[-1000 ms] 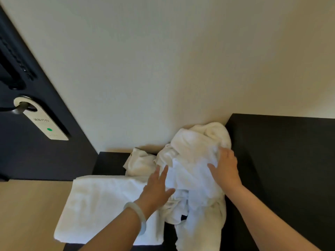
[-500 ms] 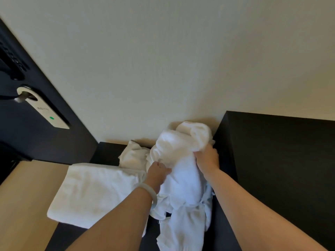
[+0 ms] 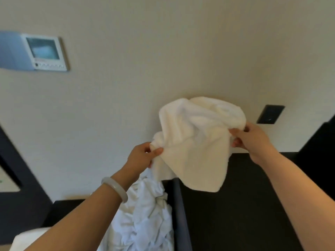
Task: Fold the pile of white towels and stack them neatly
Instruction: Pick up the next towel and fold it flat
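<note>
ITEM: white towel (image 3: 195, 142), bunched, held up above dark tabletop (image 3: 235, 205) | GRIP: left hand (image 3: 143, 156) and right hand (image 3: 253, 140) each clamped on 1 edge | BELOW: crumpled towel pile (image 3: 145, 214), unfolded | PROGRESS: judged early; this towel not yet folded.

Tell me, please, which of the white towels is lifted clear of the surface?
The towel gripped between the left hand and right hand, held up before the wall; the other towels lie crumpled in the pile below it.
</note>
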